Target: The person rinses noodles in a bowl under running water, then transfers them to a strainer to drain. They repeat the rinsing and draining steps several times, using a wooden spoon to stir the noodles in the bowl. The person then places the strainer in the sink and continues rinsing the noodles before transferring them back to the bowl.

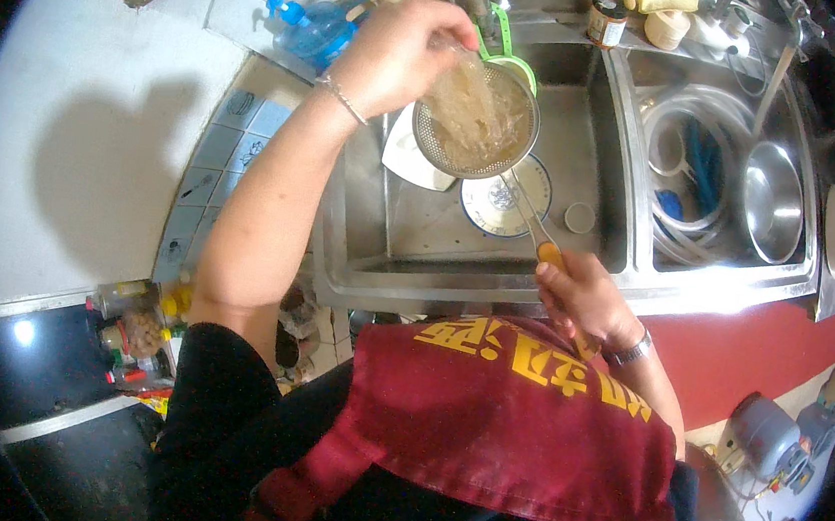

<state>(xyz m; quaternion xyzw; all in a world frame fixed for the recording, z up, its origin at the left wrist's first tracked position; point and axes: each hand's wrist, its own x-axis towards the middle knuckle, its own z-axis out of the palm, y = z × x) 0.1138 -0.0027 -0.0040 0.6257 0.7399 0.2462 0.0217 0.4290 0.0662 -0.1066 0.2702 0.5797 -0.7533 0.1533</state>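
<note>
My right hand [595,296] grips the handle of a round metal strainer [428,145], which is held above the left sink basin. Pale, translucent strands [477,115] lie in the strainer and rise in a bunch to my left hand [408,49]. The fingers of my left hand are closed on the upper end of that bunch, over the strainer's far left side. Below the strainer, a patterned plate [505,212] and a white dish [412,154] rest in the basin, both partly covered. A small round cup [580,218] stands to the right of the plate.
The right basin holds a coiled clear hose [661,239] and a steel bowl [772,203]. A green-rimmed strainer [530,72] sits behind mine. Blue bottles [319,29] stand at the back left; a jar [607,19] stands on the sink's back ledge. A gas cylinder [762,437] is at right.
</note>
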